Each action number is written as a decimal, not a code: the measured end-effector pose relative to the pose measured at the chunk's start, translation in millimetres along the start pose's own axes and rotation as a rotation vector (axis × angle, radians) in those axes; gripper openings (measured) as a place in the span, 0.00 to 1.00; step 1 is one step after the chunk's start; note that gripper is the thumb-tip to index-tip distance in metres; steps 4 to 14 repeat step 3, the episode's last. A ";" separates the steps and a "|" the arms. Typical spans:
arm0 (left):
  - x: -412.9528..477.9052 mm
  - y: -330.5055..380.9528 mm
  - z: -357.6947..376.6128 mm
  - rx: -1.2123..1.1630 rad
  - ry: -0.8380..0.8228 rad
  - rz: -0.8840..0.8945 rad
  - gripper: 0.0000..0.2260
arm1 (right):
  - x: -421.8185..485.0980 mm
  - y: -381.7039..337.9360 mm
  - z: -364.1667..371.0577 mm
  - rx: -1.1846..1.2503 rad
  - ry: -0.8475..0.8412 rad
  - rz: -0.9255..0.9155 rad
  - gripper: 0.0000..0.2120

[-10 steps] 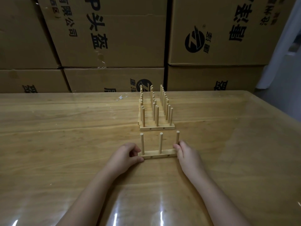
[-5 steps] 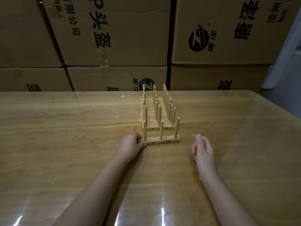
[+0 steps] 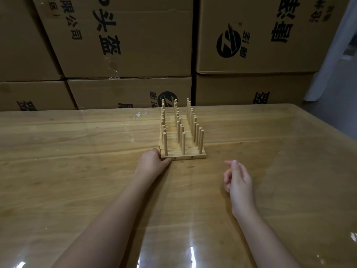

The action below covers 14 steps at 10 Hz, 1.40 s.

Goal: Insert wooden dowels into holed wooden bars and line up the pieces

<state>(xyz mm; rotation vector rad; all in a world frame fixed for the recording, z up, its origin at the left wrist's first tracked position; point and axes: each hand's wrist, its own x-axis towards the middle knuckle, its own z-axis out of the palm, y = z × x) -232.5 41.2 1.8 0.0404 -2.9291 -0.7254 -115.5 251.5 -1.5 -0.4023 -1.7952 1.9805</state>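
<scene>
A row of holed wooden bars (image 3: 178, 132), each with three upright dowels, runs away from me down the middle of the table. The nearest bar (image 3: 183, 156) lies flush against the row, its three dowels (image 3: 183, 143) standing straight. My left hand (image 3: 153, 163) is curled at that bar's left end, fingers touching its corner and front edge. Off to the right of the bar, my right hand (image 3: 238, 177) hovers over the table with fingers loosely apart, holding nothing.
The wooden table (image 3: 77, 161) has a glossy clear cover with light glare near me. Stacked cardboard boxes (image 3: 135, 45) form a wall along the far edge. The table's right edge (image 3: 328, 128) drops to a grey floor.
The nearest bar slid away from me until it met the row. My right hand let go of its right end and drew back to the right; my left hand followed the bar.
</scene>
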 end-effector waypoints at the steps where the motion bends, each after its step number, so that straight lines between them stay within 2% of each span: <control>1: -1.1 4.5 -3.2 0.030 -0.027 -0.011 0.15 | 3.3 1.6 -2.6 0.083 0.014 0.031 0.13; 2: -17.1 6.2 -7.5 -0.002 -0.007 0.019 0.15 | 6.4 2.3 -6.3 0.216 0.045 0.052 0.12; 3: -57.0 5.9 -10.7 -0.016 0.019 0.150 0.12 | 9.2 -0.5 -11.1 0.398 0.067 0.113 0.12; 14: -57.0 5.9 -10.7 -0.016 0.019 0.150 0.12 | 9.2 -0.5 -11.1 0.398 0.067 0.113 0.12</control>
